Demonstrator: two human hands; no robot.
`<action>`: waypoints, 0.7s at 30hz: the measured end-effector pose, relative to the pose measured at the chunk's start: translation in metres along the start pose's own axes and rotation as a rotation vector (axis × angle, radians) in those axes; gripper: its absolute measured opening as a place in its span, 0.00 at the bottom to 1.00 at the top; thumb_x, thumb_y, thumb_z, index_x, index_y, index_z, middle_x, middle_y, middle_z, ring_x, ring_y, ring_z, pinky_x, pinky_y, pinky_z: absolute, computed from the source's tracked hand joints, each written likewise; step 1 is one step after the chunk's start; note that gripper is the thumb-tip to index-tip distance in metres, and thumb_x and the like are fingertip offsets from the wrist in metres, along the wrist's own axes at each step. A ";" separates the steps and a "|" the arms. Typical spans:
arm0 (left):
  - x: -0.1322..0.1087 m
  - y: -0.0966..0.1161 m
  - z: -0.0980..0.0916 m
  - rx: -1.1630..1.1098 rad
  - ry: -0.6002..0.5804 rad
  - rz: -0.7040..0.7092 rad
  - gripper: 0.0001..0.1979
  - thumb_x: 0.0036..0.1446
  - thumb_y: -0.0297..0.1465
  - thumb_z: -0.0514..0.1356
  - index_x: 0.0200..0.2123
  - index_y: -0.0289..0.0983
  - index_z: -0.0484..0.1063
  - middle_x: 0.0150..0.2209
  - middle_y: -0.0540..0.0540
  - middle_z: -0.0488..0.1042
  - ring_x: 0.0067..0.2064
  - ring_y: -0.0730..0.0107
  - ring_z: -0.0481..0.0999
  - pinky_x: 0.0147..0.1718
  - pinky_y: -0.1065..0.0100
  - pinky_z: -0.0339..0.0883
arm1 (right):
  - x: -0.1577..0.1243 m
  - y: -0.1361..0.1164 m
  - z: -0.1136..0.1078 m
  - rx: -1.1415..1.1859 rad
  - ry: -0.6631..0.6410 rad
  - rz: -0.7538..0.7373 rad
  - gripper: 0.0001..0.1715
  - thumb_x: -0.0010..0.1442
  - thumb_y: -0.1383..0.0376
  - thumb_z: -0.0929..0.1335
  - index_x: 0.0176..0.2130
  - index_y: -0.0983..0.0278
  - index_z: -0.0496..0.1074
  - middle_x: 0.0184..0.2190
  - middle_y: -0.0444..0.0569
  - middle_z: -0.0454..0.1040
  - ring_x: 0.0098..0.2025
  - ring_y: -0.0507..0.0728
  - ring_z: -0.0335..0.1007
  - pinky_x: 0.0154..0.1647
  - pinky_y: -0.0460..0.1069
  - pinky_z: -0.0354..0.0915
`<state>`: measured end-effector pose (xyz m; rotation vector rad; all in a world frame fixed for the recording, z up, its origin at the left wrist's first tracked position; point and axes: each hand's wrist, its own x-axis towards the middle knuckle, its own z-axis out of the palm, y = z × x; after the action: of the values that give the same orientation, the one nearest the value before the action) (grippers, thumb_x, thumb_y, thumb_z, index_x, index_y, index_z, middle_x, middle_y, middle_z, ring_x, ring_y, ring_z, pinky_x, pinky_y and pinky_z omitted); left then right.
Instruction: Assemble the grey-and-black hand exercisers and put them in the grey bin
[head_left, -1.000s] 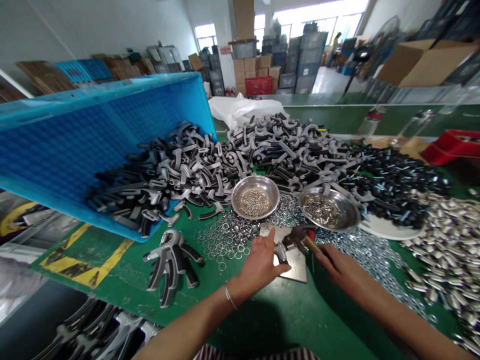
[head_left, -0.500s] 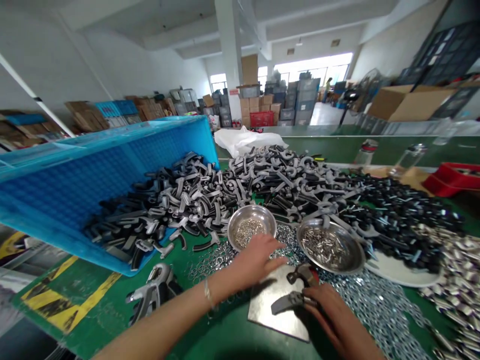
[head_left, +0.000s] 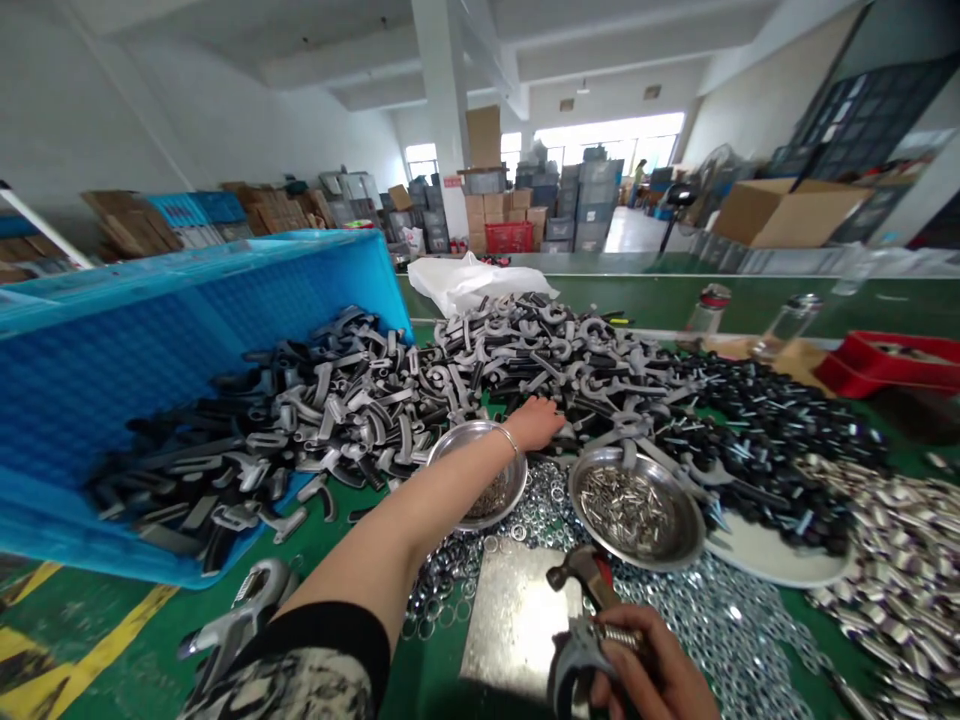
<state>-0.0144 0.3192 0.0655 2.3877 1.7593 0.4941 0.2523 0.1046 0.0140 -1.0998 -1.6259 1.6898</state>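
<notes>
My left hand [head_left: 534, 421] stretches forward over a steel bowl of small rings [head_left: 480, 486] and rests on the heap of grey and black handle parts [head_left: 525, 350], fingers curled down onto the pieces. My right hand [head_left: 645, 668], low at the bottom edge, is closed round a hammer [head_left: 581, 574] and a grey handle part with a spring [head_left: 581, 655]. A flat steel plate [head_left: 514, 620] lies on the green table just left of that hand.
A tipped blue crate [head_left: 112, 350] spills handle parts at left. A second steel bowl of pins [head_left: 636, 505], loose washers [head_left: 720, 610], black knobs [head_left: 787, 430], metal sleeves [head_left: 900, 540], a red tray [head_left: 892, 360] and bottles [head_left: 705, 305] fill the table. Assembled grippers [head_left: 240, 615] lie near left.
My left hand left the steel plate and reached forward past the ring bowl to the parts heap. My right hand drew back toward me, carrying the hammer and the grey part.
</notes>
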 end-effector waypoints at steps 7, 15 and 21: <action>-0.076 0.027 -0.056 -0.330 0.362 -0.148 0.12 0.65 0.30 0.56 0.51 0.35 0.66 0.45 0.41 0.73 0.46 0.62 0.74 0.49 0.61 0.65 | -0.016 -0.027 0.027 0.638 -0.161 0.322 0.16 0.61 0.52 0.71 0.39 0.63 0.75 0.38 0.51 0.79 0.37 0.55 0.75 0.39 0.48 0.70; -0.286 0.136 -0.012 -1.308 0.077 -0.605 0.21 0.63 0.51 0.52 0.43 0.38 0.64 0.26 0.49 0.75 0.20 0.72 0.70 0.21 0.69 0.63 | -0.030 -0.038 0.053 -0.011 -0.126 0.125 0.25 0.63 0.46 0.66 0.38 0.64 0.76 0.34 0.50 0.80 0.39 0.60 0.76 0.42 0.52 0.68; -0.331 0.159 0.009 -1.041 0.349 -0.783 0.20 0.63 0.50 0.51 0.40 0.39 0.66 0.34 0.46 0.76 0.36 0.64 0.76 0.37 0.64 0.70 | -0.032 -0.047 0.074 -0.511 -0.071 -0.180 0.19 0.64 0.51 0.64 0.47 0.60 0.71 0.40 0.52 0.80 0.43 0.64 0.77 0.46 0.55 0.67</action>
<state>0.0449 -0.0425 0.0441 0.8816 1.7085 1.2983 0.1991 0.0440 0.0617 -1.0838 -2.2048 1.2403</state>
